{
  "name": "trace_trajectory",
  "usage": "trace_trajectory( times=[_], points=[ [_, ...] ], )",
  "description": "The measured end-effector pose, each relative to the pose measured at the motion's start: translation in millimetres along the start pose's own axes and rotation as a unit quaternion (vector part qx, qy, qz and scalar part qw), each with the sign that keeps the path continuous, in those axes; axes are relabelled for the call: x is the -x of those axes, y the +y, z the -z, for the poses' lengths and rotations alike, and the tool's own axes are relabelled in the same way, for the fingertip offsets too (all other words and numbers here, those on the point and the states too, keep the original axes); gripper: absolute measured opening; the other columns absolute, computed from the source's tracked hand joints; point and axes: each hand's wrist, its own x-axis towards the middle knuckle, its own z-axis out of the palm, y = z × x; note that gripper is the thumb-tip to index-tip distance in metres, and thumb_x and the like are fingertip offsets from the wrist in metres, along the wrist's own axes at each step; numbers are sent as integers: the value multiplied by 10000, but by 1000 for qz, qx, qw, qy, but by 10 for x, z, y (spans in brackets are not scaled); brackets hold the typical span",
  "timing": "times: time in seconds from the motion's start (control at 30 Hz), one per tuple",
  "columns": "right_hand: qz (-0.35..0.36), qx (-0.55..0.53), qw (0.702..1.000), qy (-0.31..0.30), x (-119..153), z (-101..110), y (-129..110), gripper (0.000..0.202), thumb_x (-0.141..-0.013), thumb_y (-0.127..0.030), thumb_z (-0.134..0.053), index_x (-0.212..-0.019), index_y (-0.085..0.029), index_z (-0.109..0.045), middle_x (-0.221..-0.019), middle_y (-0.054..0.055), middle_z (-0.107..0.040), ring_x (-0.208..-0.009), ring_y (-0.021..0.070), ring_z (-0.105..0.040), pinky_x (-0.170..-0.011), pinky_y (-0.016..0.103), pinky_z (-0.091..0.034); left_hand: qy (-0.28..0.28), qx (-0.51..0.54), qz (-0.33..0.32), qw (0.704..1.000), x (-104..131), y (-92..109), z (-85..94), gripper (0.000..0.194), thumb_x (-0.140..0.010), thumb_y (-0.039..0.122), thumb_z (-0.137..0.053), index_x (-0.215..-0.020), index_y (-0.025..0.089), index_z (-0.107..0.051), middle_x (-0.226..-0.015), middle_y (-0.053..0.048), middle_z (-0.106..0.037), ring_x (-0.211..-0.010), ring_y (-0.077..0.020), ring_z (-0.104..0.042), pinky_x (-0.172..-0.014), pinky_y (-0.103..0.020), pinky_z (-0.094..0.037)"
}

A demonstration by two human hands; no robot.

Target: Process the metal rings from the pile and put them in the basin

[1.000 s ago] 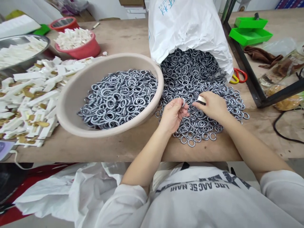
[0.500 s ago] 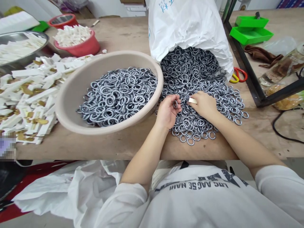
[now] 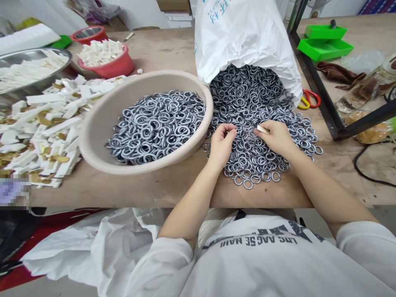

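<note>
My left hand [image 3: 222, 143] is above the left side of a pile of grey metal rings [image 3: 247, 159]. Its fingers are curled and pinched together, and whatever they hold is hidden. To its right, my right hand [image 3: 276, 137] grips a small cream-coloured stick with a dark tip [image 3: 263, 130], which points towards the left hand. The rings spill from the mouth of a white sack [image 3: 244, 37] lying on its side. Left of my hands stands a beige basin [image 3: 93, 154] holding many similar rings.
White plastic pieces [image 3: 58, 140] with brownish parts are heaped at the left. Behind them are a steel bowl [image 3: 71, 66] and a red bowl [image 3: 108, 71] of white pieces. Scissors [image 3: 312, 99], a dark metal frame [image 3: 321, 99] and green trays [image 3: 326, 49] are at the right.
My right hand has moved slightly right with the stick, widening the gap between the hands. My left hand has turned and its fingers have closed; the ring seen in it before is hidden.
</note>
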Motion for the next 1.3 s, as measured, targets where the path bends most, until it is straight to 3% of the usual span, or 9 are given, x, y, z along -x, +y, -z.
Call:
trace_trajectory(
  times=[0.17, 0.27, 0.4, 0.53, 0.67, 0.87, 1.0, 1.1, 1.3],
  points=[
    [-36, -355, 934, -13, 115, -72, -198, 267, -795, -470, -738, -811, -207, -699, -750, 3, -643, -676, 144, -533, -673, 300, -410, -80, -21, -36, 996, 126, 11, -111, 252, -908, 445, -604, -891, 199, -650, -785, -6, -570, -722, -123, -488, -683, -243, -406],
    [-49, -439, 897, -28, 207, -161, -382, 328, -698, -486, -827, -782, -219, -656, -747, -12, -625, -668, 134, -536, -683, 302, -441, -90, 49, -21, 995, 201, 17, -173, 357, -920, 536, -558, -788, 205, -556, -701, 16, -479, -643, -111, -432, -619, -238, -374],
    [-60, -466, 880, -68, 223, -173, -483, 444, -657, -580, -831, -718, -234, -559, -643, -40, -521, -571, 117, -455, -583, 286, -400, -116, 103, 21, 988, 262, 47, -204, 442, -900, 610, -542, -732, 206, -482, -643, 26, -435, -567, -102, -385, -540, -238, -328],
    [-43, -401, 914, -34, 184, -42, -429, 475, -788, -670, -681, -698, -236, -510, -593, -52, -389, -537, 109, -331, -545, 281, -296, -164, 116, 36, 979, 279, 102, -195, 468, -900, 614, -535, -698, 198, -462, -590, 31, -415, -532, -91, -358, -517, -233, -321],
    [83, -177, 980, -35, 250, 100, -433, 445, -898, -631, -569, -733, -218, -560, -660, -10, -490, -615, 132, -415, -614, 300, -304, -153, 175, 59, 971, 264, 112, -173, 443, -888, 576, -583, -707, 194, -453, -582, 46, -402, -503, -70, -345, -482, -209, -307],
    [169, -49, 984, -33, 350, 108, -511, 451, -968, -553, -489, -687, -201, -518, -662, -7, -501, -636, 129, -455, -625, 287, -302, -142, 215, 77, 963, 243, 58, -150, 421, -844, 570, -654, -765, 194, -481, -579, 68, -393, -488, -61, -345, -463, -190, -299],
    [125, -73, 988, -49, 250, 77, -368, 486, -974, -570, -463, -665, -197, -507, -611, -22, -484, -586, 116, -434, -596, 279, -286, -192, 215, 71, 955, 284, 96, -157, 425, -861, 560, -642, -744, 186, -479, -575, 62, -394, -490, -60, -337, -466, -192, -285],
    [39, -94, 995, -5, 101, 60, -183, 551, -976, -624, -394, -650, -196, -517, -596, -12, -497, -594, 130, -460, -602, 280, -311, -238, 226, 63, 942, 287, 163, -141, 422, -896, 530, -613, -708, 176, -482, -576, 48, -414, -497, -59, -356, -488, -196, -305],
    [26, 87, 995, -27, -113, -79, -170, 415, -913, -593, -543, -954, -215, -709, -889, 57, -706, -784, 205, -604, -674, 304, -371, -95, 270, 55, 957, 60, 199, 42, 266, -869, 441, -682, -861, 181, -626, -695, 29, -555, -513, -44, -445, -491, -181, -354]
  ],
)
